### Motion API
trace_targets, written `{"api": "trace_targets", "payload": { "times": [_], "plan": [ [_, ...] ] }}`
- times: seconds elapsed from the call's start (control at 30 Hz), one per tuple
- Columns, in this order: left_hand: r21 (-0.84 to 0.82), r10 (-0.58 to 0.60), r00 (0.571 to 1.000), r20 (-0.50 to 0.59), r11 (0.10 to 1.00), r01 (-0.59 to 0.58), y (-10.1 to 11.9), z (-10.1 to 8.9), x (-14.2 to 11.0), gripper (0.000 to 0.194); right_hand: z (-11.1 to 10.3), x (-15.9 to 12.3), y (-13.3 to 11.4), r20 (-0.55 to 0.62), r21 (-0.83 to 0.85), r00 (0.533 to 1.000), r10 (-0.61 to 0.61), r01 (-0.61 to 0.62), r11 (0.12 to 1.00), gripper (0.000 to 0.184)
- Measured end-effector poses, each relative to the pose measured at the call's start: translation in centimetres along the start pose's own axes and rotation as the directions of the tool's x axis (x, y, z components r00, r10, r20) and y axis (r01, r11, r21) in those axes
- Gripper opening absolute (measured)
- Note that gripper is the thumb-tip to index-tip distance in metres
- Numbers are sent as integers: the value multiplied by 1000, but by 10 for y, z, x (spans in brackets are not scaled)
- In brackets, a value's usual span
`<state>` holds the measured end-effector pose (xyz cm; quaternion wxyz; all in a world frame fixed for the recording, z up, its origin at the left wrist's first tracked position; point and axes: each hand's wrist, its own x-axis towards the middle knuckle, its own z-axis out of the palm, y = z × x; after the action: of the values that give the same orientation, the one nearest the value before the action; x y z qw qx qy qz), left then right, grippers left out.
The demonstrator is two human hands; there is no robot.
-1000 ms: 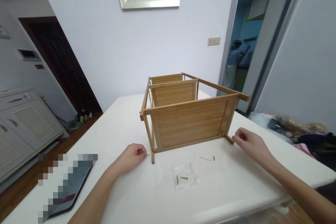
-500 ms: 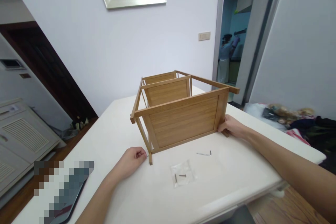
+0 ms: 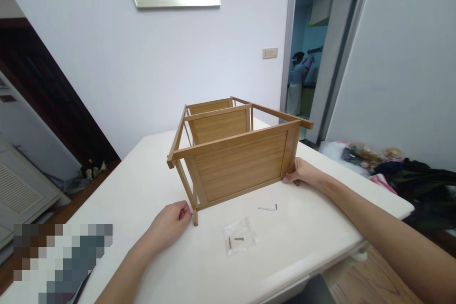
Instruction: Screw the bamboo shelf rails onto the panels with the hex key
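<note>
A wooden shelf rack [image 3: 242, 166] lies on its side on the white table [image 3: 306, 242], its panels standing upright. My left hand [image 3: 173, 221] is closed in a pinch beside the leg at the rack's near left corner. A thin metal screw showed at its fingertips earlier; now the fingers hide it. My right hand [image 3: 304, 173] grips the rack's lower right corner by the leg, thumb against the panel edge. In front of the rack lie an L-shaped hex key [image 3: 268, 208] and a clear plastic bag [image 3: 245, 247] with two screws [image 3: 239, 239].
A dark tablet [image 3: 83, 287], partly blurred out, lies at the table's left edge. The wall [image 3: 171, 57] rises behind the table. Clothes and bags [image 3: 409, 175] are heaped to the right. Another person [image 3: 296, 78] stands in the room beyond the doorway.
My right hand has moved in from beside the right leg and closed on the rack's corner. My left hand has stayed by the left leg. The camera view has turned to the right.
</note>
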<state>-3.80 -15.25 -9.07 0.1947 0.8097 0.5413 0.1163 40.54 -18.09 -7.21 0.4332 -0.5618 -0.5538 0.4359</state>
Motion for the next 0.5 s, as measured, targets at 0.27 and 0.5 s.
{"api": "trace_targets", "payload": {
  "times": [0.27,0.5],
  "plan": [
    [14,18,1000,6,1000,-18,2,-1,0,18,-1,1,-7,49,9,999,21,-21,1000,29],
    [33,7,1000,9,999,-8,3,-2,-1,18,0,4,-4,14,26,1000,28,-28,999,22]
  ]
}}
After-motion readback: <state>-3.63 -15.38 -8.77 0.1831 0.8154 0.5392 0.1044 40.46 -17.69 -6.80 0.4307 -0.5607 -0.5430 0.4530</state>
